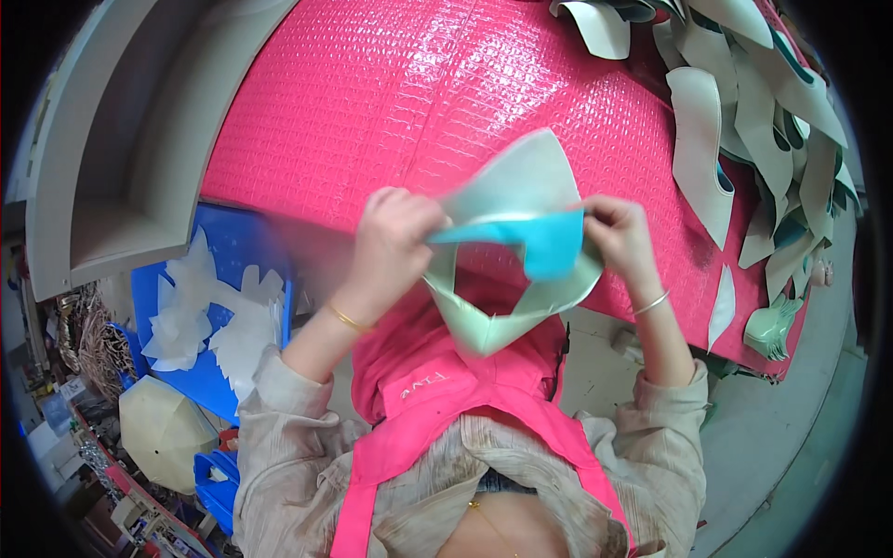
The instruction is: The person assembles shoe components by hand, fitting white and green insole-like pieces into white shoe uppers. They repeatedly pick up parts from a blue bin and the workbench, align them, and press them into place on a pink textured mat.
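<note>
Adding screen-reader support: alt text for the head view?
Left hand and right hand hold a curved, pale-and-blue piece by the near edge of a shiny pink table. More pale pieces lie heaped at upper right; a blue tray with white cutouts sits left.

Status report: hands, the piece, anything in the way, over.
Left hand, right hand both gripping. Pale-green and turquoise piece held between them. Pile of pale pieces off right, not in the way.
</note>
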A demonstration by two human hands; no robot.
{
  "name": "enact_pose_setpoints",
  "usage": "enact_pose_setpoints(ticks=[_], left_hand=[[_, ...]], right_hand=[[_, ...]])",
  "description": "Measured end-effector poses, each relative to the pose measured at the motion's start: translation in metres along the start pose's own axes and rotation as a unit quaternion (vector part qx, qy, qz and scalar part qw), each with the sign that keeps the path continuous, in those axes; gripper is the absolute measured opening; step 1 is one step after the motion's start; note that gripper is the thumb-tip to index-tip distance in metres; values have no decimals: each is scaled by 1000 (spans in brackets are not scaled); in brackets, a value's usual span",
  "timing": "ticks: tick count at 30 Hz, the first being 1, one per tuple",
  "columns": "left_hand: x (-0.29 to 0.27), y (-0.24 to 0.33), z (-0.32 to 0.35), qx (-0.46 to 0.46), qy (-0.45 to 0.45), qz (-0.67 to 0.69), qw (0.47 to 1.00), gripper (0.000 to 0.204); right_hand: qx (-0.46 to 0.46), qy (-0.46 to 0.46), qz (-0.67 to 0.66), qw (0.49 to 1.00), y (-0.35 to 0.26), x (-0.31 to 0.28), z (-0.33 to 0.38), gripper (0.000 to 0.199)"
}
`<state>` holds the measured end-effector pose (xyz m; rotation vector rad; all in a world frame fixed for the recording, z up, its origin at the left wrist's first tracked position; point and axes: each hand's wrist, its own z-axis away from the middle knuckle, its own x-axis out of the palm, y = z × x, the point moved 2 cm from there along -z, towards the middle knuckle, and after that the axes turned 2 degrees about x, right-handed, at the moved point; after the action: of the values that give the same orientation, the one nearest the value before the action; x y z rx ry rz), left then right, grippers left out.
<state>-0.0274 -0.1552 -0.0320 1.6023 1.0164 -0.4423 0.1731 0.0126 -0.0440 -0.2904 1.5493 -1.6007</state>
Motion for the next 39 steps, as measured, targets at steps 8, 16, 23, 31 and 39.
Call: enact_pose_setpoints(ticks=[8, 16, 23, 31, 39], left_hand=[[24, -22, -51, -132, 12, 222, 966, 21], [-19, 18, -15, 208, 57, 10, 976, 31], [10, 16, 29, 89, -119, 287, 947, 43], [27, 38, 34, 31, 64, 108, 992, 13], [37, 46, 33, -58, 3, -12, 998, 36]], right_hand=[[-41, -89, 28, 995, -30, 7, -38, 18], [-127, -19, 108, 986, -60, 21, -64, 32], [-36, -96, -122, 987, -41, 13, -103, 10], [-141, -222, 66, 962, -104, 15, -78, 23], [-208, -271, 519, 784, -97, 67, -85, 43]])
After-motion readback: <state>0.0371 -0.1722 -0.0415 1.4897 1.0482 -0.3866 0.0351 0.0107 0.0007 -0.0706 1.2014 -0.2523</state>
